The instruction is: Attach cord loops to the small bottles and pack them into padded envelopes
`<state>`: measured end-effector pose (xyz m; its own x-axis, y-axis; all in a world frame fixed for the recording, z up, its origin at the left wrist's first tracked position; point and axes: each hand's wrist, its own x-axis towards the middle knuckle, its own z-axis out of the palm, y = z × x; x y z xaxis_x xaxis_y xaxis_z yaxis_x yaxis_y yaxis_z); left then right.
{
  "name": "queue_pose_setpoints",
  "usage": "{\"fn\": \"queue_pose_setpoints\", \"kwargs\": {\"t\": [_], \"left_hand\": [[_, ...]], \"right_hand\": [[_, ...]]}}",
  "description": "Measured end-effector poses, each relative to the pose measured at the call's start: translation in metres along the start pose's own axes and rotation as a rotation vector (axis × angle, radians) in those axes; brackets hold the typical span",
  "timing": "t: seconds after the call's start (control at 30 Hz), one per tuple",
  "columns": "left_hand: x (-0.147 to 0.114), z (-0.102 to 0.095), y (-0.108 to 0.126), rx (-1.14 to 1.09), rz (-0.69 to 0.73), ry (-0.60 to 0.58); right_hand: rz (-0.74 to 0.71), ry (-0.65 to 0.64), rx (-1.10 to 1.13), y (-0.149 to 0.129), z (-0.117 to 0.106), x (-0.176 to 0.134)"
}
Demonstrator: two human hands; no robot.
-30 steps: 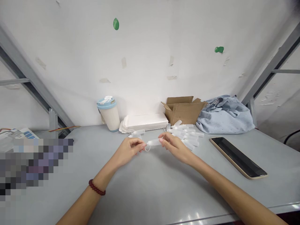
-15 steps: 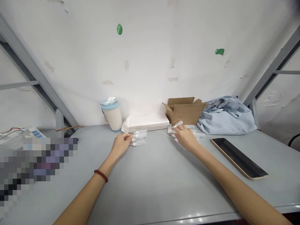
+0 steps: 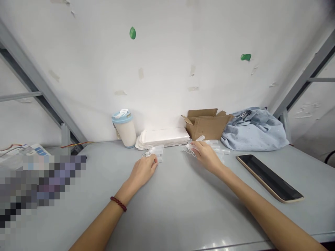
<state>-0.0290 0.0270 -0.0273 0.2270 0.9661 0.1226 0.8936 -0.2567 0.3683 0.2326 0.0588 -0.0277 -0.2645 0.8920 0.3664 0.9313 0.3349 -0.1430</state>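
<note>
In the head view, my left hand [image 3: 142, 170] rests palm down on the grey table at the near side of a small group of clear plastic tubes with white strings [image 3: 157, 149]. Its fingers are curled together and hide part of the tubes, so what they grip is not visible. My right hand [image 3: 208, 155] reaches over a second, looser pile of such tubes [image 3: 221, 151] in front of the cardboard box. Thumb and forefinger pinch a small whitish tube end [image 3: 188, 146] with string by it. The hand covers much of that pile.
A stack of flat white boxes [image 3: 164, 137] lies against the wall, between a blue-lidded cup [image 3: 125, 130] and an open cardboard box [image 3: 208, 126]. Light blue cloth [image 3: 255, 134] lies bunched at the right, a phone [image 3: 269, 177] in front of it. Blurred items and wires [image 3: 75, 144] occupy the left.
My left hand has moved right and nearer to me, from the tubes' string ends to their near side. My right hand has shifted slightly left while staying at its pile.
</note>
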Motion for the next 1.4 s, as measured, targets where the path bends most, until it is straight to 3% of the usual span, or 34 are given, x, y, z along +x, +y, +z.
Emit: {"fn": "queue_pose_setpoints", "kwargs": {"t": [0.17, 0.33, 0.67, 0.83, 1.1, 1.4], "left_hand": [[0.000, 0.000, 0.006, -0.093, -0.012, 0.022], [-0.004, -0.004, 0.018, -0.606, -0.039, -0.078], [-0.002, -0.003, 0.017, -0.715, -0.029, -0.063], [-0.002, -0.005, 0.021, -0.825, -0.166, -0.044], [-0.005, -0.001, 0.024, -1.212, -0.265, -0.163], [-0.005, 0.000, 0.024, -1.291, -0.274, -0.226]], "right_hand": [[-0.035, 0.033, 0.425, -0.022, 0.001, -0.008], [-0.088, -0.086, 0.669, -0.044, -0.003, -0.017], [-0.013, -0.150, 0.793, -0.047, -0.009, -0.019], [0.071, -0.194, 0.877, -0.047, -0.013, -0.018], [0.097, -0.289, 1.047, -0.049, -0.016, -0.019], [0.102, -0.304, 1.066, -0.051, -0.015, -0.019]]}}
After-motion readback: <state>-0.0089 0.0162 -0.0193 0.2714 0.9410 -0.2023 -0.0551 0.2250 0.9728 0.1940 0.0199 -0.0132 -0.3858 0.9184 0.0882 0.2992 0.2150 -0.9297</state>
